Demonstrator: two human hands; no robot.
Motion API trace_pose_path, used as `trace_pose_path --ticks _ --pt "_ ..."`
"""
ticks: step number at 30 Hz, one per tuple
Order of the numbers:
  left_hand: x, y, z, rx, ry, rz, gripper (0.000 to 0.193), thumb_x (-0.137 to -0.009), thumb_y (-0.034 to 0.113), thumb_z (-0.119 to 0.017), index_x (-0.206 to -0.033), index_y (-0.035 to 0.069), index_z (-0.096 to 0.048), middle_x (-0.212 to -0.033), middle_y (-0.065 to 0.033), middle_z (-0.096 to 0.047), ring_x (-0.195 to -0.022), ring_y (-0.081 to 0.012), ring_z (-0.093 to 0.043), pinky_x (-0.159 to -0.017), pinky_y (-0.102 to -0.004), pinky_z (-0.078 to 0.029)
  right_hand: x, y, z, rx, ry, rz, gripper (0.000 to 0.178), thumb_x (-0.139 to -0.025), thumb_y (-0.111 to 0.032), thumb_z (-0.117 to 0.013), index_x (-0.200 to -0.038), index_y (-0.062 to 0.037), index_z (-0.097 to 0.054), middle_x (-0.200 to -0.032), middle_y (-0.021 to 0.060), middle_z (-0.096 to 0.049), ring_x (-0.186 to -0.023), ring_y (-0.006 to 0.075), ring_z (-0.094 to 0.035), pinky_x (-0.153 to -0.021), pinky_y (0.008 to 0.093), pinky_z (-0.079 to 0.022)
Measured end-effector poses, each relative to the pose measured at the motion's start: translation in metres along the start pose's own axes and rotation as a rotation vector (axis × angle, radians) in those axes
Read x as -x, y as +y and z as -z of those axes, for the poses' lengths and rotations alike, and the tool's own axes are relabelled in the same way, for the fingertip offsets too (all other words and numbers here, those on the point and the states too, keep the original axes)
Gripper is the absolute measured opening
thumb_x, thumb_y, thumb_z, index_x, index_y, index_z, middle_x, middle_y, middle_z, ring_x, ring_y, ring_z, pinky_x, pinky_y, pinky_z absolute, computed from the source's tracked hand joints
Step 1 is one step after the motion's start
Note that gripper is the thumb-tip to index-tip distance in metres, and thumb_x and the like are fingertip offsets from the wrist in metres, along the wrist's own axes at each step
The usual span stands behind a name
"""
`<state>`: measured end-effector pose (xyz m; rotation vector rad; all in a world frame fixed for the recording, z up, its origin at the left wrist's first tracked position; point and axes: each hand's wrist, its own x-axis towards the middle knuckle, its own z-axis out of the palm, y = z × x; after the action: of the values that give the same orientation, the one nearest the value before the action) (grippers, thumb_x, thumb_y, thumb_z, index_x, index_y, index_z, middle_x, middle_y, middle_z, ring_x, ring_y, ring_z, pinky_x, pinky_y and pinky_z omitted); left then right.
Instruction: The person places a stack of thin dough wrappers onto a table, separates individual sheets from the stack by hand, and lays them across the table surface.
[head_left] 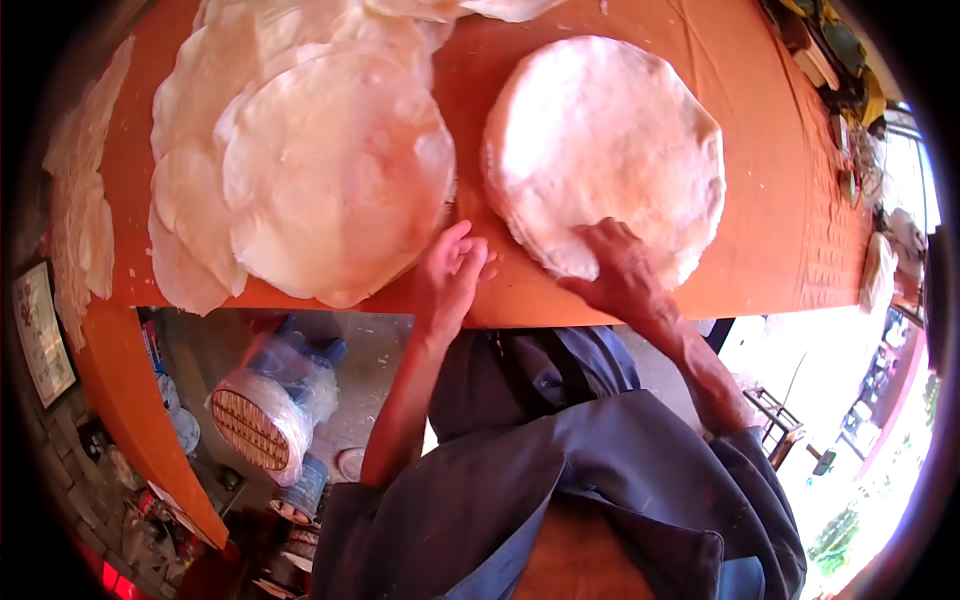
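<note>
Your R hand [625,270] is on the near edge of the R stack [605,140], palm down, thumb apart from the fingers; can't tell if it's pinching a sheet or just resting. Your L hand [458,275] is half-curled w/ a loose gap btwn thumb & fingers, nothing visible in it. It's just beside the near right edge of the L top sheet [335,180]; can't tell if it touches.

The R stack is round, pale & thin-layered, w/ a slightly ragged rim, lying flat on the orange table [800,230], R of the L pile. The L top sheet, also round & pale, lies over other overlapping sheets [185,210], which spread L & far. More thin sheets [85,220] lie along the table's far left side.

Nr side, below the table edge: your dark clothing [600,470] in the middle; to the L, a round slatted item [248,428] in clear plastic, w/ a blue container [308,480] just nr it. On the right, a dark metal frame [775,425]; a whitish bag [878,272] is by the table's R end.
</note>
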<state>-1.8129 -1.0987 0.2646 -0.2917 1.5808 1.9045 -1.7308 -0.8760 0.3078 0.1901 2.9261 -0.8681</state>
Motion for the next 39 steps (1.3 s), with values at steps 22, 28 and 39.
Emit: trace_pose_path --ticks 22,28,39 --pt "0.001 0.003 -0.103 0.273 -0.126 -0.064 0.021 -0.092 0.014 -0.060 -0.108 0.001 -0.059 -0.100 -0.0038 -0.062 -0.092 -0.0108 -0.056 -0.082 -0.0256 -0.045 -0.021 0.037 0.027 -0.660 0.015 -0.028 0.039 -0.071 -0.014 -0.082 -0.104 -0.0007 -0.067 -0.081 0.0068 -0.063 -0.074 0.0136 -0.062 -0.065 0.0281 -0.052" --pt "0.004 0.012 -0.123 0.264 -0.065 -0.149 0.022 -0.089 0.010 -0.059 -0.108 0.000 -0.058 -0.102 -0.0059 -0.061 -0.093 -0.0128 -0.057 -0.084 -0.0269 -0.046 -0.026 0.040 0.037 -0.646 0.029 -0.092 0.038 -0.074 -0.021 -0.079 -0.103 0.0012 -0.067 -0.078 0.0069 -0.064 -0.070 0.0134 -0.062 -0.064 0.0277 -0.051" --pt "0.008 0.024 -0.113 -0.313 -0.224 -0.328 0.023 -0.088 0.012 -0.057 -0.107 0.000 -0.057 -0.101 -0.0037 -0.060 -0.094 -0.0104 -0.055 -0.083 -0.0246 -0.043 -0.096 0.036 0.074 -0.863 -0.118 -0.223 0.047 -0.080 -0.020 -0.070 -0.116 0.0083 -0.059 -0.086 0.0119 -0.067 -0.070 0.0146 -0.064 -0.063 0.0267 -0.052"
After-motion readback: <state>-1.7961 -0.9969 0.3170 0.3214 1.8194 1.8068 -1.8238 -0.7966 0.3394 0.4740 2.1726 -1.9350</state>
